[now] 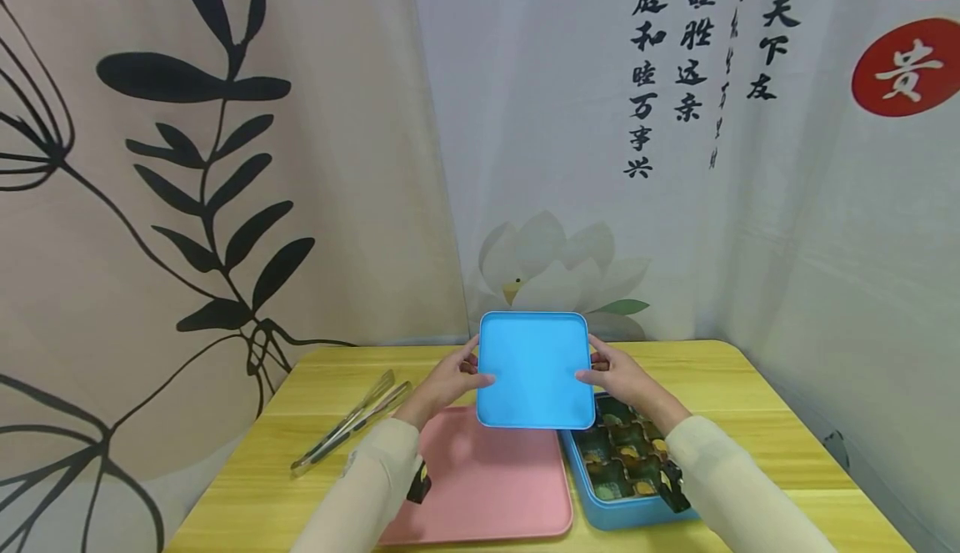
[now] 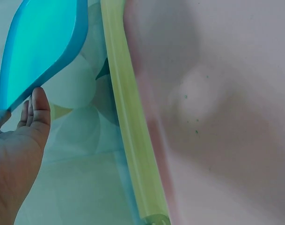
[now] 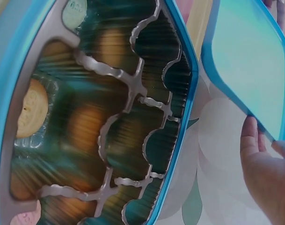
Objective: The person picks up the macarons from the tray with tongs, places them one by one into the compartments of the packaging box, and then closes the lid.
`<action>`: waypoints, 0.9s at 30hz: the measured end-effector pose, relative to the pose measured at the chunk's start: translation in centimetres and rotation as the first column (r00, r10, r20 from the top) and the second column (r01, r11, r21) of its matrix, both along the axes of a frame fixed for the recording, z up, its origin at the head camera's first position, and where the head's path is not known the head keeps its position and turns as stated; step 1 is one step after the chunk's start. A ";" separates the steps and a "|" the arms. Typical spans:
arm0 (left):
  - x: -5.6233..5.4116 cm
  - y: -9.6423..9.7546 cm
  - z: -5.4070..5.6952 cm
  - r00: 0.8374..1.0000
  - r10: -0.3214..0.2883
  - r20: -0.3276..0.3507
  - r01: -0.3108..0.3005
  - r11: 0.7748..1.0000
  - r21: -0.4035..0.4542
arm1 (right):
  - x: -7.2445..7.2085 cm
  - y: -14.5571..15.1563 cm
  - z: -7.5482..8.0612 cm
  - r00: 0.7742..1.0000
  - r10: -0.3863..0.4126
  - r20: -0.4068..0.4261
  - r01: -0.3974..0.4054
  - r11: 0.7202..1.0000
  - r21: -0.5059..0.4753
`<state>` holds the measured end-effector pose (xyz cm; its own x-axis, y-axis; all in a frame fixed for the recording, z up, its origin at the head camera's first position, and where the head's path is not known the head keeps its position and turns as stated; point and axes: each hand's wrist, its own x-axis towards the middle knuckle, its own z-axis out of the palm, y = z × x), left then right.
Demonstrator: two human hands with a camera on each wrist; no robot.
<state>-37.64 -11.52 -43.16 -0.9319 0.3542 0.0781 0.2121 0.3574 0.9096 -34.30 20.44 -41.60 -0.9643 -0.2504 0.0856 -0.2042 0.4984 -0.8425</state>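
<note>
A square light-blue lid (image 1: 534, 369) with a raised rim is held up above the table, tilted to face the head camera. My left hand (image 1: 452, 378) pinches its left edge, thumb on the near face and fingers behind. At the opposite edge, my right hand (image 1: 621, 376) grips the lid the same way. Below and to the right stands an uncovered blue box (image 1: 637, 514). Its brown divided insert (image 3: 102, 68) has several compartments, some with round cookies (image 3: 33, 108) inside. Under the lid lies a pink tray (image 1: 487, 486), partly hidden by the lid and left arm.
Metal tongs (image 1: 352, 426) lie on the wooden table (image 1: 795, 453), left of the pink tray. A printed cloth (image 1: 360, 161) hangs behind the table's far edge. Small crumbs (image 2: 196, 131) dot the tray surface in the left wrist view.
</note>
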 end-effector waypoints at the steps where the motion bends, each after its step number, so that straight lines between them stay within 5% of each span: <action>1: 0.1 0.0 0.0 1.000 -0.002 -0.005 0.002 1.000 -0.004 | 0.0 0.0 0.0 1.000 0.001 0.003 -0.001 1.000 -0.008; 27: 0.5 0.9 0.6 0.999 -0.032 -0.043 0.031 0.999 -0.009 | 0.0 -0.3 0.4 0.999 -0.029 0.031 0.031 0.997 -0.072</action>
